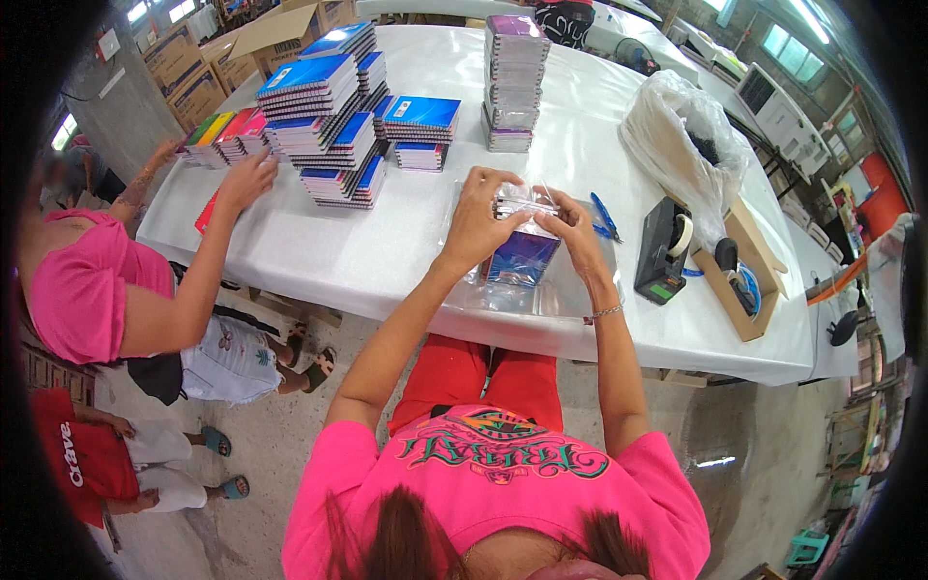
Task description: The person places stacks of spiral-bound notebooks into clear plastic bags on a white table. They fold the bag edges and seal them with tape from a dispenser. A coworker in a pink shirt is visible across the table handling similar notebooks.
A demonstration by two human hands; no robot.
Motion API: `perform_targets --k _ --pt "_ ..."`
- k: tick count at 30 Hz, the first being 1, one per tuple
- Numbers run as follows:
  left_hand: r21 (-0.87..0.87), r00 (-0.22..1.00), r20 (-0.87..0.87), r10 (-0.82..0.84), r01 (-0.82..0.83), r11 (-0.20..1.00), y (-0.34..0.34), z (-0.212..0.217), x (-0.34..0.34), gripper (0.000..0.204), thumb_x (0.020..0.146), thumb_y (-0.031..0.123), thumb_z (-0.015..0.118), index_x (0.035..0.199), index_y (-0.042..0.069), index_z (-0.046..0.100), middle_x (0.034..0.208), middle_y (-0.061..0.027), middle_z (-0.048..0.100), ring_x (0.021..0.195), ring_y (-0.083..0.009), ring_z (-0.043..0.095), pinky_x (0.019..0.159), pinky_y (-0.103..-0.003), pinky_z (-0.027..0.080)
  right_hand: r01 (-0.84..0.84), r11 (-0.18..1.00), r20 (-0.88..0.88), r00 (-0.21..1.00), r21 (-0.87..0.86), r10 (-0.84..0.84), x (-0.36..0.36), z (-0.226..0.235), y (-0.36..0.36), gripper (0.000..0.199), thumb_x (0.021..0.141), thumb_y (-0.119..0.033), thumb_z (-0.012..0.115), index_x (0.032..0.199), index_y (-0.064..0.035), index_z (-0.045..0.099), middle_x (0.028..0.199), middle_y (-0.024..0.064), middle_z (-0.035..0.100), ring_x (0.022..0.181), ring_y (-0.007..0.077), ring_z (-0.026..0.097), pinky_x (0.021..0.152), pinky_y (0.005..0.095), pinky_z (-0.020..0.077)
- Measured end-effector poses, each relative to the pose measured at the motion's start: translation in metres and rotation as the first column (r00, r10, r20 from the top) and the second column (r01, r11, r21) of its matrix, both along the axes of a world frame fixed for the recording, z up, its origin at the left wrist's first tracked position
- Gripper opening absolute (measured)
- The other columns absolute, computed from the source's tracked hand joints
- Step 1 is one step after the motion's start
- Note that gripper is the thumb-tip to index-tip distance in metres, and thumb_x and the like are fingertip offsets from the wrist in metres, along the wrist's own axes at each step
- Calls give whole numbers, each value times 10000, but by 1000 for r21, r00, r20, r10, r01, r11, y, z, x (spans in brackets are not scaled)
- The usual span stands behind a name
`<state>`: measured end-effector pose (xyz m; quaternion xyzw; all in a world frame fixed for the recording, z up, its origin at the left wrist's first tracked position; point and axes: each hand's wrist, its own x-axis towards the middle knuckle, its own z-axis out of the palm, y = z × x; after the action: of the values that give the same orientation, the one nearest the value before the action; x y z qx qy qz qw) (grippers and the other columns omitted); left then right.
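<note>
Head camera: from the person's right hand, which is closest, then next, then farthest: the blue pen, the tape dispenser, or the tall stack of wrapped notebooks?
From the right hand:
1. Blue pen, just to its right on the table.
2. Tape dispenser, farther right.
3. Tall stack of wrapped notebooks, far across the table, up and left.

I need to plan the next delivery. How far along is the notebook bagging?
Done: a tall stack of wrapped notebooks stands on the table. In hand: the left hand and right hand hold a notebook in a clear bag, working at its top. Left: several stacks of unwrapped notebooks beside a co-worker's hand.
</note>
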<state>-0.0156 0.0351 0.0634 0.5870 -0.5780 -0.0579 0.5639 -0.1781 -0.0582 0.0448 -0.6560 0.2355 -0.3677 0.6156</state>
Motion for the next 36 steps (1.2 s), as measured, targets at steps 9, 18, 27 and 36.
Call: perform_targets --k 9,18,27,36 --pt "135 660 -701 -271 496 858 -14 -28 16 351 835 203 701 1139 40 633 1050 -92 630 958 -155 604 817 -261 484 -52 987 93 995 150 38 5 -17 -2 339 842 -152 668 1140 10 661 1021 49 667 915 99 593 812 228 450" --pt "120 686 -686 -244 437 891 -15 -27 16 181 807 126 710 955 22 721 870 -75 685 803 -118 628 721 -224 487 11 990 200 979 143 -40 11 -19 7 303 827 -113 648 1094 27 674 1008 71 672 901 105 598 803 227 457" --pt "157 709 -640 -295 497 854 -13 -21 23 326 840 164 707 1134 28 662 946 -58 663 860 -114 615 776 -229 485 -19 995 147 989 93 5 5 -21 6 484 908 -324 608 1261 4 564 1133 98 609 1035 146 552 900 269 425" --pt "-111 976 -171 -137 119 987 25 -54 3 853 624 389 870 1352 150 495 1295 -110 449 1269 -301 424 1052 -432 373 253 946 281 941 -205 -191 -17 -61 34 928 766 -501 750 1447 -62 298 1388 105 376 1274 242 402 1064 409 353"
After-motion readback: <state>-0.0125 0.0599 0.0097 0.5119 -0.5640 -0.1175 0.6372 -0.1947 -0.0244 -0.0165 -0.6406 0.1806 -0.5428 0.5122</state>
